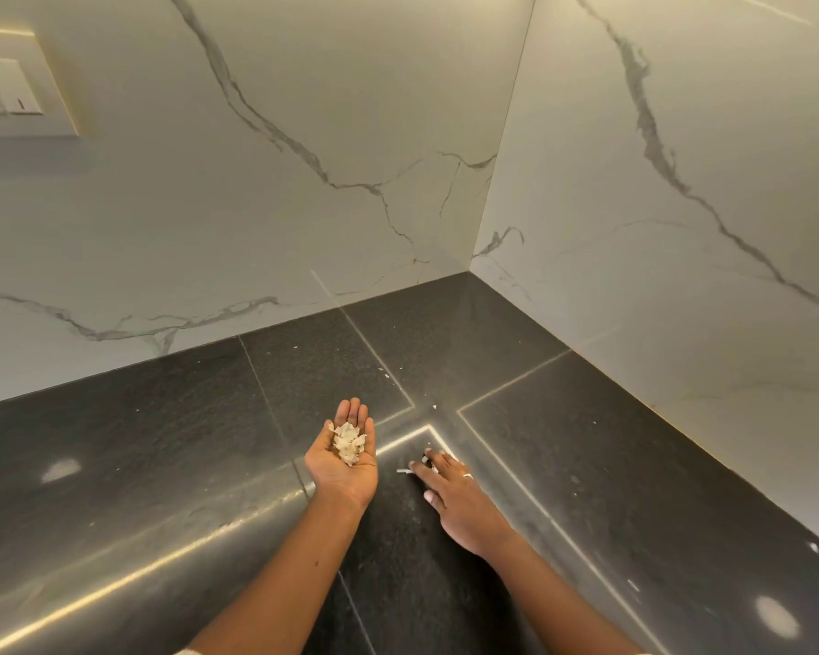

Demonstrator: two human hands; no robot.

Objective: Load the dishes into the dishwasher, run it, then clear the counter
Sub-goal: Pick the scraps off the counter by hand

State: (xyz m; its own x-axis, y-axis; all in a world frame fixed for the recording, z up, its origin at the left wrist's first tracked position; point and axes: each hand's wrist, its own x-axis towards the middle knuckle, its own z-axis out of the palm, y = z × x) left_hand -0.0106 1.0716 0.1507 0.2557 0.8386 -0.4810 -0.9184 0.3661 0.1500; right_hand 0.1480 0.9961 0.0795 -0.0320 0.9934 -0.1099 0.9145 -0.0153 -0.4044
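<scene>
White marble-look backsplash (256,205) with grey veins fills the top and meets a second matching wall panel (682,229) at an inside corner on the right. Below is a dark speckled stone counter (138,465), slab seams visible, with light streaks and glare spots on it. White switch plate (15,87) on the wall at upper left, one socket hole and rocker switches.

Left hand (344,470) is palm up above the counter mid-frame, fingers together and nearly straight, slightly cupped, carrying a pile of pale flaky scraps (349,442) on the palm. Right hand (455,498) is just beside it, palm down, fingers spread and extended, tips on the counter near the seam crossing, gripping nothing. One white scrap (404,471) lies at its index fingertip; more white bits are partly hidden under the fingers.

Ring (467,476) on one right finger. Loose crumbs (813,546) dot the counter toward the right edge, and a few specks sit near the seams behind the hands.
</scene>
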